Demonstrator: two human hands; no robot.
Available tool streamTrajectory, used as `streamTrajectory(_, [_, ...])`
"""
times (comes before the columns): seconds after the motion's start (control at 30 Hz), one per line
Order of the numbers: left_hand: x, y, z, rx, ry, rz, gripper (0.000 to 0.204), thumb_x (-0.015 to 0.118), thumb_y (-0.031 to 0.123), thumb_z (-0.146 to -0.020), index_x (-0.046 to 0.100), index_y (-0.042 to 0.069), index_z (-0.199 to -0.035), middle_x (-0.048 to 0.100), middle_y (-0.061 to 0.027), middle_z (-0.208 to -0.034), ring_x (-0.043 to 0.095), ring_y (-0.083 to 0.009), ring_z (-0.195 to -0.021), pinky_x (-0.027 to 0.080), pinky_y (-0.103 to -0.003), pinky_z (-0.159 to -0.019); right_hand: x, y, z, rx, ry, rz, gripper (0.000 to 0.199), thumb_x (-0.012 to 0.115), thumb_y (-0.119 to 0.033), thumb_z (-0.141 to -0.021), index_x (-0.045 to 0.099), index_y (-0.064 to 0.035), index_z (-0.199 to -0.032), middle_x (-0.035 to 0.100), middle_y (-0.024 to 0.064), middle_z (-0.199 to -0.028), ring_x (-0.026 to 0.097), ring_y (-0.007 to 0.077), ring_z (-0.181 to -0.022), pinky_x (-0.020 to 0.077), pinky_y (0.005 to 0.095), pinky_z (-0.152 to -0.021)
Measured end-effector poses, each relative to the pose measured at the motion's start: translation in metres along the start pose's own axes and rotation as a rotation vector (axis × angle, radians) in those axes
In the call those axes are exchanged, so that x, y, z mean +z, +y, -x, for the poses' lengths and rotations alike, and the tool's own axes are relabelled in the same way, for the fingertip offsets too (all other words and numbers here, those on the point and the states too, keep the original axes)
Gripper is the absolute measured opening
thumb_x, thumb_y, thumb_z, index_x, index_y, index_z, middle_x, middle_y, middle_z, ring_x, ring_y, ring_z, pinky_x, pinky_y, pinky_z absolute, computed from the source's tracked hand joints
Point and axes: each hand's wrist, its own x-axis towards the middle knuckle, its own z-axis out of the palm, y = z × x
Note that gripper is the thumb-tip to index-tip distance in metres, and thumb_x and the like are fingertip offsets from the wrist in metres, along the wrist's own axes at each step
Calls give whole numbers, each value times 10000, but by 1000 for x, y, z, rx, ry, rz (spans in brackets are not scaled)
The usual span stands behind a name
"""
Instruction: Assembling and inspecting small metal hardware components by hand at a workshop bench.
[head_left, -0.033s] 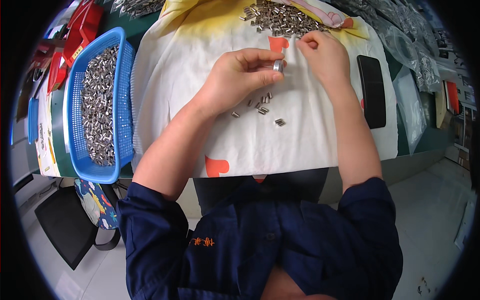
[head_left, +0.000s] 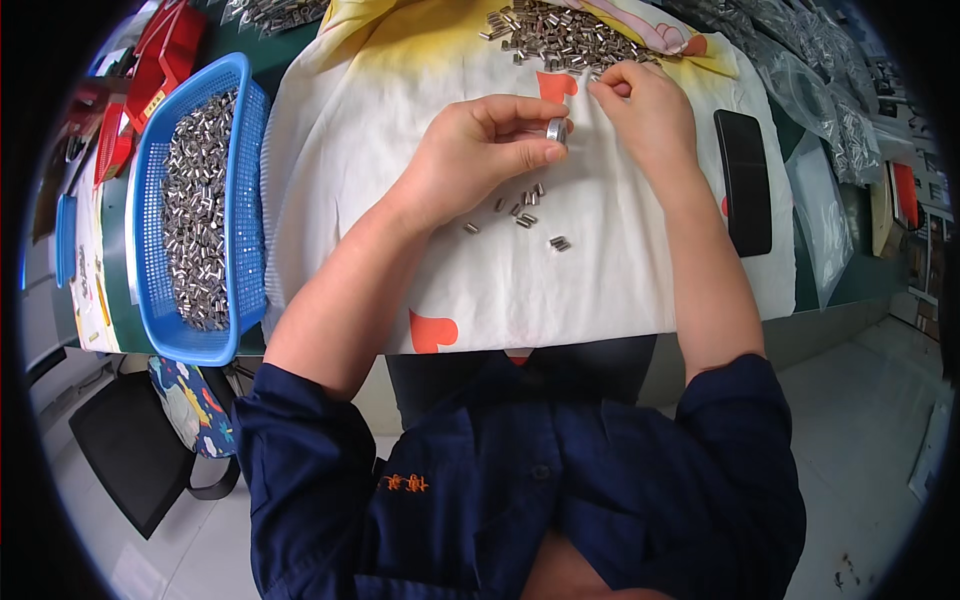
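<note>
Between thumb and fingers, my left hand grips a silver metal ring above the middle of the cloth. My right hand is closed in a pinch at the near edge of a pile of small metal cylinders. Whatever its fingertips hold, if anything, is too small to make out. Several loose metal cylinders lie on the white cloth, just nearer to me than my left hand.
On the left stands a blue plastic basket full of small metal cylinders. A black phone lies at the cloth's right side. Clear plastic bags sit beyond it. Red bins are at the far left, above a black chair.
</note>
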Motion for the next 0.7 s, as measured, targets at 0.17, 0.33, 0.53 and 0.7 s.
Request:
streamTrajectory(0.17, [-2, 1, -1, 8, 20, 25, 337, 635, 45, -797, 550, -19, -1117, 619, -66, -988, 584, -110, -889, 473, -239, -814, -9, -11, 6, 3, -94, -292, 80, 639, -96, -769, 608, -27, -798, 592, 19, -777, 557, 82, -722, 442, 217, -668])
streamTrajectory(0.33, [-4, 0, -2, 52, 10, 108, 352, 642, 50, -793, 541, -37, -1119, 614, -83, -998, 585, -120, -895, 478, -239, -815, -19, -24, 18, -33, -304, -855, 62, 615, 10, -753, 611, 1, -814, 599, 17, -808, 549, 80, -759, 436, 218, -701])
streamTrajectory(0.53, [-3, 4, 0, 40, 19, 96, 345, 639, 48, -796, 542, -43, -1115, 614, -98, -1010, 584, -125, -912, 478, -243, -824, -24, -33, 23, -206, -225, -669, 85, 605, 39, -740, 610, 6, -818, 607, 26, -811, 554, 91, -758, 437, 213, -693])
streamTrajectory(0.7, [-1, 4, 2, 53, 74, 68, 331, 646, 51, -790, 560, -41, -1097, 628, -91, -966, 593, -120, -876, 479, -239, -806, -19, -43, 29, -324, -15, -484, 53, 625, -18, -729, 613, -20, -781, 616, 55, -757, 586, 146, -688, 467, 251, -623])
